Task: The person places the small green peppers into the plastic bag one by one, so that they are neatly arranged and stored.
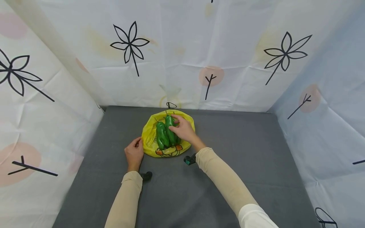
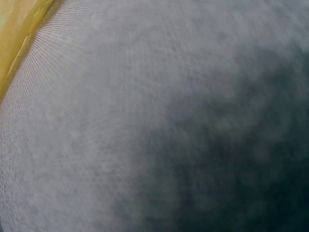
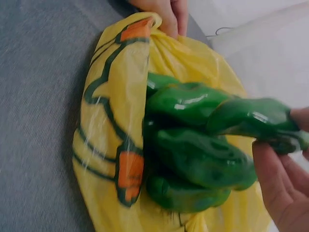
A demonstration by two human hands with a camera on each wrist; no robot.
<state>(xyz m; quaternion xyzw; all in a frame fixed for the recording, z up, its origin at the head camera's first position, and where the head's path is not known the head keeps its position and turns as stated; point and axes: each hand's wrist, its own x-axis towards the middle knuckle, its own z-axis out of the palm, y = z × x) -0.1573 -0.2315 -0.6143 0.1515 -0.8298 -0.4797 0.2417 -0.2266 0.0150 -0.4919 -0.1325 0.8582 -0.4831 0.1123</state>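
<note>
A yellow plastic bag (image 1: 147, 134) with its mouth rolled open sits toward the back of the table and holds several glossy green peppers (image 1: 161, 134). My right hand (image 1: 184, 129) reaches over the bag from the right and pinches one green pepper (image 3: 256, 116) near its stem end between thumb and fingers. That pepper lies slanted across the others, its lower end still among them. At the bag's left side, my left hand (image 1: 134, 155) pinches the rim. Only a strip of the yellow bag (image 2: 17, 41) shows in the left wrist view, without the hand.
The bag stands on a dark grey cloth-covered table (image 1: 233, 152). White patterned fabric walls (image 1: 176, 57) rise behind it and at both sides. A thin black loop (image 1: 171, 105) lies at the back edge, behind the bag.
</note>
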